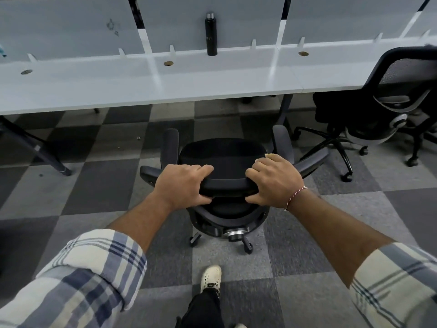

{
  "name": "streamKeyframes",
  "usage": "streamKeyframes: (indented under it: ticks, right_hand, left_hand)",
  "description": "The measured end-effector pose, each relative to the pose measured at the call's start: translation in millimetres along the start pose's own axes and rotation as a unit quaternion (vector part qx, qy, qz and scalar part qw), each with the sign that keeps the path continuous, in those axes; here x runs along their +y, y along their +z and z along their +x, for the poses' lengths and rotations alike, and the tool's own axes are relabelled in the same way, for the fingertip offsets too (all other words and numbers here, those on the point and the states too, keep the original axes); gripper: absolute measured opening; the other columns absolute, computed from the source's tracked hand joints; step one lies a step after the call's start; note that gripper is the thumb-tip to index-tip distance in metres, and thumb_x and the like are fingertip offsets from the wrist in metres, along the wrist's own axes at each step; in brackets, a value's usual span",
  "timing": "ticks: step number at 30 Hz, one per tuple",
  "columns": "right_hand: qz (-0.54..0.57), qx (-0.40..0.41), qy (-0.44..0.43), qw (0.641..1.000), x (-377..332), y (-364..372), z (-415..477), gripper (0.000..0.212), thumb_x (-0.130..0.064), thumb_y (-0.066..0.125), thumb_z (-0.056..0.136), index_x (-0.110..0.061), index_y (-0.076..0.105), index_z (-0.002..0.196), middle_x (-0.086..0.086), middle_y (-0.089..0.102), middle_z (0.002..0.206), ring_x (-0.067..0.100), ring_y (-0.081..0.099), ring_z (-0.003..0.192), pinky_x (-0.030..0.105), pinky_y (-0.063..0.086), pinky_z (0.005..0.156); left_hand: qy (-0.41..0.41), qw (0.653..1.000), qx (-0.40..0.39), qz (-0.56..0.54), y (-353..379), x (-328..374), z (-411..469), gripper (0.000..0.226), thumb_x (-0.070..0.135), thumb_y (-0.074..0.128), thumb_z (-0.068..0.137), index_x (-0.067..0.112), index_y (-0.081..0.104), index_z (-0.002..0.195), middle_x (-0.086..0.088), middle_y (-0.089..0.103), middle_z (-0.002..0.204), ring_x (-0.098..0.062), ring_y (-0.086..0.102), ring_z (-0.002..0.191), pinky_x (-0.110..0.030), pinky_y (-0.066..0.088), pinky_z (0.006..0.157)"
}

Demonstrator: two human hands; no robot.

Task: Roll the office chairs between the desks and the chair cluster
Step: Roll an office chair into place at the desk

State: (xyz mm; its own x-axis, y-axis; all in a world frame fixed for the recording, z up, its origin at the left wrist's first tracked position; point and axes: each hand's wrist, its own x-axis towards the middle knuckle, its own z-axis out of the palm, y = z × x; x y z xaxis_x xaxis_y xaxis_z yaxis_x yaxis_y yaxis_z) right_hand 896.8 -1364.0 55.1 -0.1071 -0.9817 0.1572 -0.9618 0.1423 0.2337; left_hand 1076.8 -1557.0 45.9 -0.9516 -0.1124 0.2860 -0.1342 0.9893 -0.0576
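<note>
Carpet (94, 185); both hands (182, 183) (275, 183) around chair top (227, 184)

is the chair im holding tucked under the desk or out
Out: the chair stands on carpet short of the desk, its whole seat showing.

A black chair (224, 159) with two armrests stands upright, facing the long white desk (165, 86) but not under it. The left hand (182, 185) and right hand (276, 181) grip the top of its back. A second chair (402, 76), with a mesh back, sits at the desk farther right.
</note>
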Motion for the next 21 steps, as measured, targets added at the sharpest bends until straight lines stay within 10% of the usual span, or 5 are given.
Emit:
streamKeyframes:
  ticks: [7, 21]
  right_hand:
    - [-0.017, -0.040, 0.051, 0.998, 34, 11, 54, 0.048, -0.064, 0.068, 0.072, -0.019, 0.058, 0.086, -0.005, 0.051, 0.062, 0.018, 0.057, 0.053, 0.027, 0.034, 0.051]
    - [-0.002, -0.055, 0.107, 0.993, 167, 68, 189, 0.047, -0.057, 0.076, 0.066, -0.017, 0.060, 0.087, -0.001, 0.055, 0.064, 0.026, 0.058, 0.055, 0.029, 0.035, 0.050]
  left_hand:
    - [-0.011, 0.999, -0.031, 0.023, 15, -44, 61, 0.038, 0.051, 0.080, 0.060, 0.022, 0.057, 0.072, 0.010, 0.056, 0.060, -0.015, 0.055, 0.051, -0.022, 0.025, 0.049]
    - [-0.029, 0.996, -0.084, 0.018, 67, -135, 232, 0.038, 0.056, 0.070, 0.074, 0.023, 0.060, 0.089, 0.006, 0.065, 0.080, -0.020, 0.063, 0.075, -0.029, 0.032, 0.061]
